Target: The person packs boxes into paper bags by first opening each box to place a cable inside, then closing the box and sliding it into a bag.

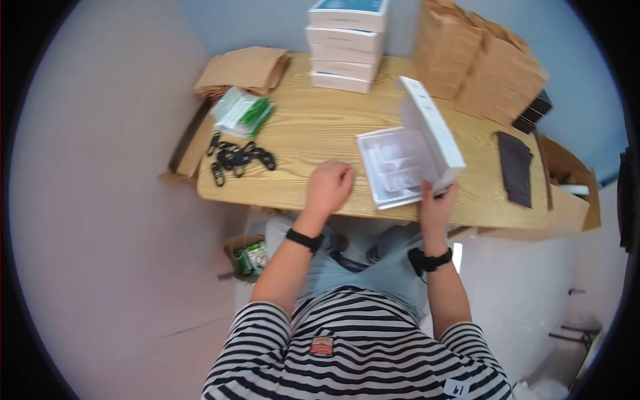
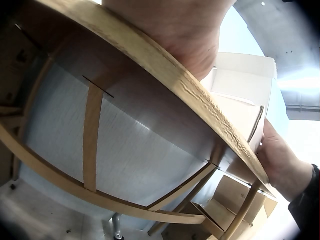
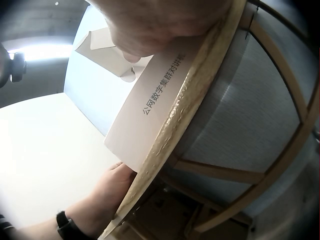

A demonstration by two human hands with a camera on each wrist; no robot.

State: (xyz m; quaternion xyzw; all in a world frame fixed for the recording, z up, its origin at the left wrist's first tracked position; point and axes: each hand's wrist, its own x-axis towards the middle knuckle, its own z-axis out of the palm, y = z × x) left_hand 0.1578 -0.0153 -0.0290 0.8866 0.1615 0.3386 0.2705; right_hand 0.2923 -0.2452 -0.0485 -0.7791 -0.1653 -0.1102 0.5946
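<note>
Grips the open white box near the front edge of the desk with the right hand, wrapping fingers around the near corner by the raised lid, probably for steadiness. Rests the left hand alongside with curled fingers; cannot tell whether around anything.

I'm seeing a wood-grained counter spreading beyond the left fingers, a bluish wall rising behind it. A pale wall is curving away to their left. Wooden braces are spanning beneath, light floor is showing below the right fingers, and a ceiling light is glaring overhead.
</note>
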